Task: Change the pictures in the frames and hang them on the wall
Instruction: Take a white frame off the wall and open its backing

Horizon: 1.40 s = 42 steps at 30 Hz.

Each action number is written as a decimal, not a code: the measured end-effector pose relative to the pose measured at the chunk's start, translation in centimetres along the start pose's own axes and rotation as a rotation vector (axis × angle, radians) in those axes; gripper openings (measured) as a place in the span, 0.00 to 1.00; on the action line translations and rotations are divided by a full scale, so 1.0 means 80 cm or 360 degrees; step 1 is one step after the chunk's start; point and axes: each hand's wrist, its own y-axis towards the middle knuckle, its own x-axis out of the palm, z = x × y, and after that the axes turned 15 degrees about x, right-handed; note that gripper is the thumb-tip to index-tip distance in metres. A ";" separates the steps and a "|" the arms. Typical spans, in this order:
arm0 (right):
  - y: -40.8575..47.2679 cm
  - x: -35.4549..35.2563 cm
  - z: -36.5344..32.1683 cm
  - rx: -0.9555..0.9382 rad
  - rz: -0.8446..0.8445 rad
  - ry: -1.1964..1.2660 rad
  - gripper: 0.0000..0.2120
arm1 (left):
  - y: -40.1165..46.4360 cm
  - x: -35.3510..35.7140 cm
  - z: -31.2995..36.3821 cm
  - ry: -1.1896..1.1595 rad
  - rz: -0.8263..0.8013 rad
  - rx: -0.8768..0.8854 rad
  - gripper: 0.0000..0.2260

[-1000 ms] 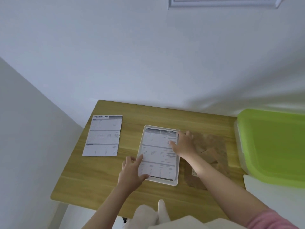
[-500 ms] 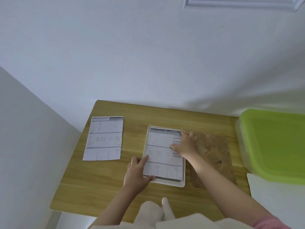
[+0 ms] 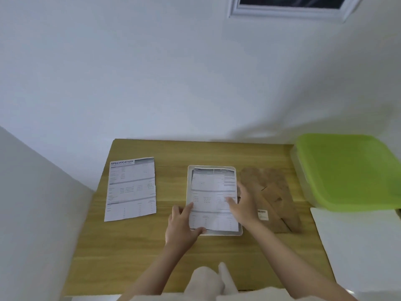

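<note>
A white picture frame (image 3: pixel 190 170) lies face down in the middle of the wooden table (image 3: pixel 134 253). A printed sheet (image 3: pixel 211 192) lies inside it. My left hand (image 3: pixel 182 227) rests at the frame's lower left corner, thumb and fingers on the sheet's edge. My right hand (image 3: pixel 243 205) lies with straight fingers flat on the sheet's right side. Just right of the frame sits the brown backing board (image 3: pixel 275 196). A second printed sheet headed SPECIFICATION (image 3: pixel 131 189) lies flat on the left of the table. Another white frame (image 3: pixel 288 11) hangs on the wall above.
A clear box with a green lid (image 3: pixel 347 170) stands at the right of the table. A white surface (image 3: pixel 358 246) lies in front of it. White walls close in at the back and left. Pale cloth (image 3: pixel 208 281) shows at the bottom edge.
My right hand has slid down the sheet's right side, from the upper part to the middle. My left hand stays at the lower left corner. The camera view has shifted.
</note>
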 end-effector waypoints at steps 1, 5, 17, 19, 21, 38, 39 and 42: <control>-0.005 0.002 0.004 0.0018 0.0066 0.0034 0.24 | 0.000 -0.001 0.000 -0.0008 -0.0006 0.0006 0.38; -0.022 0.006 0.010 -0.0017 0.0175 0.0194 0.22 | 0.004 -0.010 0.002 -0.0067 -0.0087 -0.0015 0.38; -0.051 -0.098 0.083 -0.0023 0.0165 0.0535 0.22 | 0.006 -0.002 0.094 -0.0641 -0.0059 0.0172 0.24; -0.058 -0.130 0.119 -0.0054 0.0157 0.0477 0.22 | -0.004 0.025 0.127 -0.0611 -0.0028 0.0215 0.18; -0.063 -0.164 0.162 -0.0047 0.0179 0.0390 0.22 | -0.016 0.063 0.161 -0.0616 -0.0047 0.0233 0.16; -0.016 -0.352 0.353 -0.0055 0.0546 -0.0111 0.17 | -0.021 0.282 0.337 -0.0493 -0.0261 0.0229 0.17; -0.011 -0.355 0.354 -0.0050 0.0552 -0.0128 0.17 | -0.018 0.285 0.340 -0.0482 -0.0263 0.0225 0.17; 0.002 -0.359 0.354 -0.0025 0.0535 -0.0160 0.18 | -0.010 0.290 0.348 -0.0416 -0.0250 0.0229 0.16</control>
